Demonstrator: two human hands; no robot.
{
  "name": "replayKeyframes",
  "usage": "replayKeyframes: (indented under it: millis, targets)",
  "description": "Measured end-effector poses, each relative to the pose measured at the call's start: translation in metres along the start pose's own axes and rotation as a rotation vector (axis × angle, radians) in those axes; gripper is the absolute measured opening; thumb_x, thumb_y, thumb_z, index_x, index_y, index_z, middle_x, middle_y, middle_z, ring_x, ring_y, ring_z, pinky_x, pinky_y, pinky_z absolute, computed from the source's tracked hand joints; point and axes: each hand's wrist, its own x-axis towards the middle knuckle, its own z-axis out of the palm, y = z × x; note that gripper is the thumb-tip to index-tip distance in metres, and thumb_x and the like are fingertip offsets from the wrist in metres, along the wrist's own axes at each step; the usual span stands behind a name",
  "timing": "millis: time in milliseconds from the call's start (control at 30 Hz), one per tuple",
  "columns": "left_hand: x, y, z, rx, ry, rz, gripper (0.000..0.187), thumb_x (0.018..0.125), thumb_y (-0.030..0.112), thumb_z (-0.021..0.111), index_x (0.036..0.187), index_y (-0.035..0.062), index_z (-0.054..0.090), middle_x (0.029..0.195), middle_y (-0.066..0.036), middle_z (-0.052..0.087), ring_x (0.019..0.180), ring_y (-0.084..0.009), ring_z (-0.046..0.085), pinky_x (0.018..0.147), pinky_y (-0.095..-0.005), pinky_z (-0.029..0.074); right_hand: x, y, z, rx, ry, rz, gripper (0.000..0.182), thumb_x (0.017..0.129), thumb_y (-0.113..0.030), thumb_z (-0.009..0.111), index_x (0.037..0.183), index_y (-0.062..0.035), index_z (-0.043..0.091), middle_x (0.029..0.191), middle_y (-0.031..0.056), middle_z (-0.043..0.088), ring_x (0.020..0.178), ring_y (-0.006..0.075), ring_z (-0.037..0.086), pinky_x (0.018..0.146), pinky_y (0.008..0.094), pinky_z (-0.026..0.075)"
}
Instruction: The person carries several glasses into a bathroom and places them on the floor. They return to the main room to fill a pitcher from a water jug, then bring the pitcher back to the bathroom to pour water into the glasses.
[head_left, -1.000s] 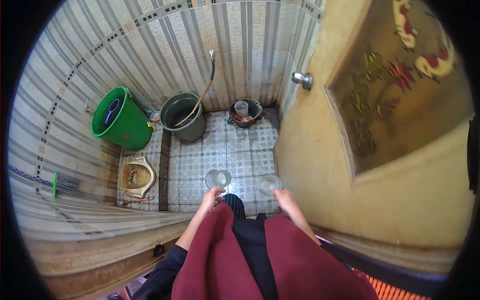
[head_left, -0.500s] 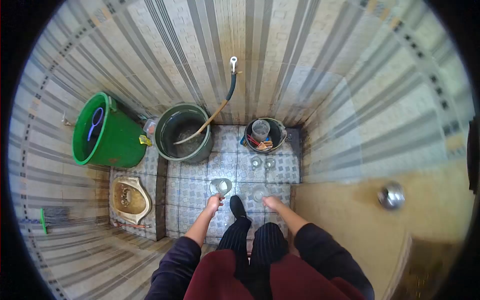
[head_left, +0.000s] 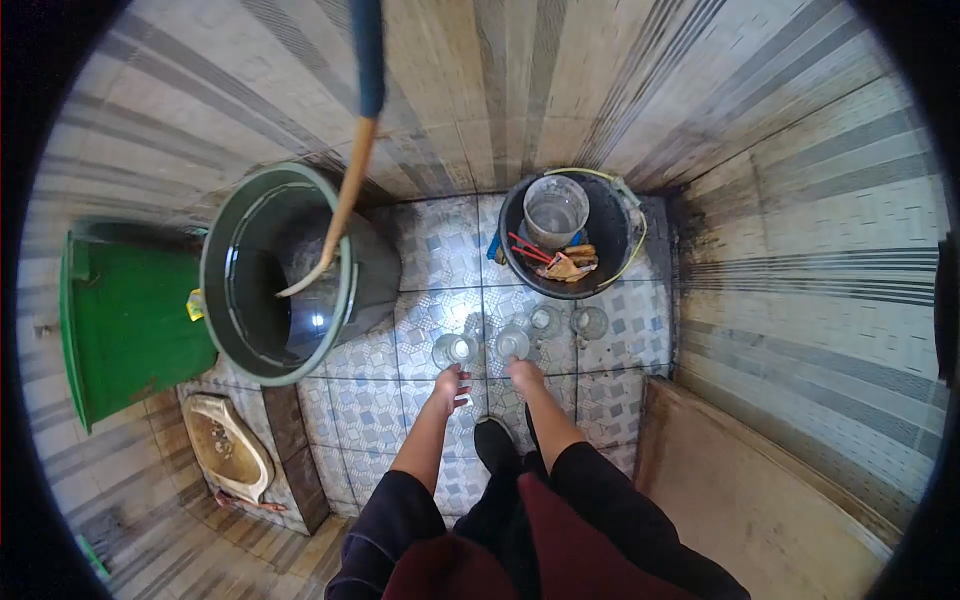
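Observation:
Two clear glass vessels stand close together in front of my hands on the tiled floor. My left hand [head_left: 451, 388] is just behind the left glass [head_left: 456, 348], its fingers apart and free of it. The fingers of my right hand [head_left: 524, 374] close on the near side of the right glass [head_left: 512, 341]. Just beyond it are two more glasses, a smaller one [head_left: 545, 319] and a wider one [head_left: 590, 322].
A black bucket [head_left: 516, 205] with a clear tub [head_left: 556, 210] and packets stands ahead. To the left are a large grey-green water bucket [head_left: 222, 335] with a hose [head_left: 345, 205] in it, a green bin [head_left: 135, 330] and a squat toilet [head_left: 262, 468]. A low ledge [head_left: 740, 480] runs along the right.
My view has come lower and nearer the floor. Both hands moved forward and closer together, bringing the two glasses near the other pair. My left fingers have opened off their glass.

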Motion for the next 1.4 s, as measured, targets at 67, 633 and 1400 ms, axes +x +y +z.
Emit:
replayKeyframes:
  millis: [67,633,1400]
  targets:
    - [0.033,0.001,0.001,-0.089,-0.032,-0.020,0.026,0.081,0.032,0.032,0.091,0.0107,0.042,0.094,-0.002,0.047,0.080,-0.0227,0.041,0.076,-0.0453,0.033,0.028,0.003,0.015,0.047,0.019,0.036,0.054,0.077,-0.042,0.030,0.082,0.0046,0.056,0.090,0.0231,0.052,0.090,0.0341,0.048,0.079,0.0374,0.036]
    - [0.116,0.004,0.020,0.136,-0.089,0.000,0.038,0.079,0.038,0.033,0.107,0.0140,0.043,0.100,0.000,0.044,0.090,-0.0191,0.038,0.074,-0.0417,0.033,0.079,0.006,0.034,0.053,0.169,0.142,0.051,0.081,-0.039,0.027,0.087,0.0041,0.052,0.091,0.0215,0.052,0.085,0.0351,0.049,0.074,0.0416,0.037]
    - [-0.445,0.085,-0.104,-0.290,0.330,1.051,0.043,0.076,0.015,0.046,0.115,0.0087,0.027,0.120,-0.007,0.031,0.104,-0.0179,0.035,0.083,-0.0322,0.030,-0.350,-0.146,-0.224,0.688,-0.088,-0.459,0.019,0.077,-0.010,0.045,0.093,-0.0051,0.054,0.087,0.0020,0.054,0.068,0.0096,0.049,0.061,0.0213,0.039]
